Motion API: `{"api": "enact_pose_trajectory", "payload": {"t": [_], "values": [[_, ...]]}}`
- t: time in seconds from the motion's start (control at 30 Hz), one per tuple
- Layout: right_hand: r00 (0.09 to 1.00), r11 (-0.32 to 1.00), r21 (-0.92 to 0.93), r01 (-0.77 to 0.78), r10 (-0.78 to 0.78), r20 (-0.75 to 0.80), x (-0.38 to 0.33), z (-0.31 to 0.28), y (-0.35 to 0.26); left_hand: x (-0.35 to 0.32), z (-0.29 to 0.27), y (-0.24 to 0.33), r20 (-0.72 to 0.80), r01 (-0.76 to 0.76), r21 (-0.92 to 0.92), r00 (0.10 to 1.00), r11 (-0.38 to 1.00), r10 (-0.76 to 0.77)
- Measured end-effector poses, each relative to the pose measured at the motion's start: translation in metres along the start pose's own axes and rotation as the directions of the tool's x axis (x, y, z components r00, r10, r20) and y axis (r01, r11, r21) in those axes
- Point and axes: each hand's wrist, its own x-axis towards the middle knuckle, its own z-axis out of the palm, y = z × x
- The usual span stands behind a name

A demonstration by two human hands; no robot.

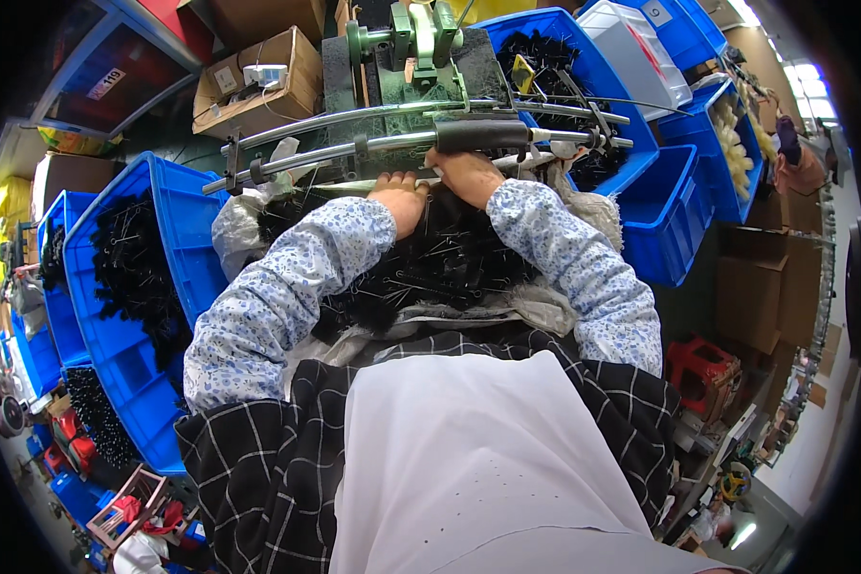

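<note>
My left hand point(401, 198) rests on a heap of black thin parts point(450, 263) piled on a sack in my lap, its fingers curled against a curved metal rail point(354, 153). My right hand point(466, 173) reaches just under the rail's black sleeve point(478, 135), fingers closed near the rail; what it grips is hidden. Both sleeves are pale with a blue floral print. A green machine point(416, 48) stands behind the rails.
A blue crate point(182, 220) of black parts sits at my left, with more blue crates point(660, 220) at the right, one holding pale pieces point(732, 143). Cardboard boxes point(258, 81) stand behind. A red stool point(698, 364) is at lower right.
</note>
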Motion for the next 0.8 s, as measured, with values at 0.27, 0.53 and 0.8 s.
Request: {"api": "enact_pose_trajectory", "payload": {"t": [0.27, 0.53, 0.8], "values": [[0.94, 0.905, 0.334, 0.263, -0.163, -0.3, -0.039, -0.043, 0.0, 0.003, -0.015, -0.003, 0.081, 0.027, -0.084, 0.997, 0.996, -0.02], [0.666, 0.903, 0.392, 0.174, 0.186, -0.723, -0.042, -0.135, 0.061, -0.005, -0.027, -0.033, 0.103, 0.122, -0.143, 0.989, 0.982, -0.108], [0.758, 1.0, 0.026, -0.016, 0.029, -0.652, -0.047, -0.116, 0.034, -0.076, -0.069, -0.057, 0.338, 0.111, -0.277, 0.941, 0.955, -0.011]]}}
